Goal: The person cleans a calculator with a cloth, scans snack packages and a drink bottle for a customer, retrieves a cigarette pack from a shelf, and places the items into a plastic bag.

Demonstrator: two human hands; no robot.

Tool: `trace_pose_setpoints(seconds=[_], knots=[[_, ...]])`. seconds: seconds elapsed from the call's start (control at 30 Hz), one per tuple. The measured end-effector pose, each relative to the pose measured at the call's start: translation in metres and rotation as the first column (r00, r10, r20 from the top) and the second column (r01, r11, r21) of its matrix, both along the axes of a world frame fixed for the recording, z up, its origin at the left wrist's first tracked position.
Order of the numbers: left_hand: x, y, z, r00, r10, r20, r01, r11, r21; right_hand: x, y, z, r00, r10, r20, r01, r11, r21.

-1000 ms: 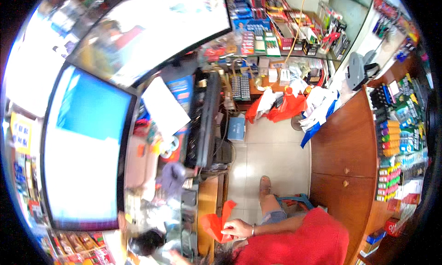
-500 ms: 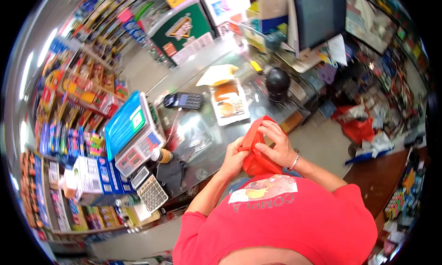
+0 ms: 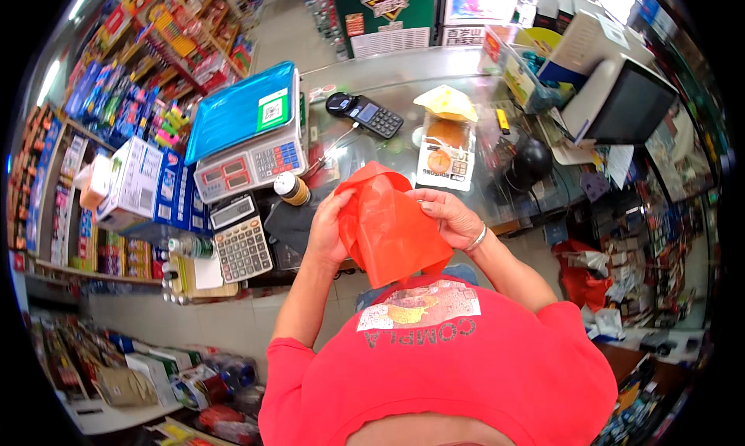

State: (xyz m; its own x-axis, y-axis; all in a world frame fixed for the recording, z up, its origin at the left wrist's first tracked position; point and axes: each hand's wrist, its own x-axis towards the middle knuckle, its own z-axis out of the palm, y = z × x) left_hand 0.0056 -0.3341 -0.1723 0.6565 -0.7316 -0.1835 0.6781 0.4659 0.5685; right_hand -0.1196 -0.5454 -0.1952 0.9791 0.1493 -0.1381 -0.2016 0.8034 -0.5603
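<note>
A thin red plastic bag (image 3: 394, 233) hangs in front of my chest, spread out between my two hands above the counter's near edge. My left hand (image 3: 329, 230) is closed on the bag's left side, with part of its fingers hidden by the plastic. On the other side, my right hand (image 3: 456, 218) pinches the bag's upper right edge between thumb and fingers. Just beyond the bag, a flat food packet (image 3: 448, 153) with round brown items and a yellow upper part lies on the glass counter (image 3: 341, 202).
Left on the counter are a weighing scale (image 3: 248, 165) with a blue tray, a calculator (image 3: 242, 248) and a dark jar with a white lid (image 3: 292, 188). Behind sits a card terminal (image 3: 379, 120). To the right stand a black rounded device (image 3: 530, 163) and a monitor (image 3: 632, 103).
The red bag, bunched between my hands before, is spread wider. My hands have moved apart, the left one further left. The view has turned and shifted, showing more of the left side.
</note>
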Motion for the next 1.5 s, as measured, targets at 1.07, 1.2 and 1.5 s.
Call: trace_pose_setpoints(seconds=[1.07,1.2,1.5], knots=[[-0.061,0.057,-0.027,0.881,0.22,0.419,-0.367,0.877,0.31,0.081,0.094,0.008,0.911,0.396,0.119,-0.209,0.688,-0.695],[-0.06,0.102,-0.022,0.867,0.179,0.466,-0.37,0.857,0.359,0.088,0.131,0.01,0.951,0.31,-0.016,-0.26,0.766,-0.588],[-0.095,0.241,-0.101,0.848,0.378,0.372,-0.53,0.594,0.606,0.119,0.122,0.012,0.984,-0.004,-0.181,0.011,0.999,0.034]])
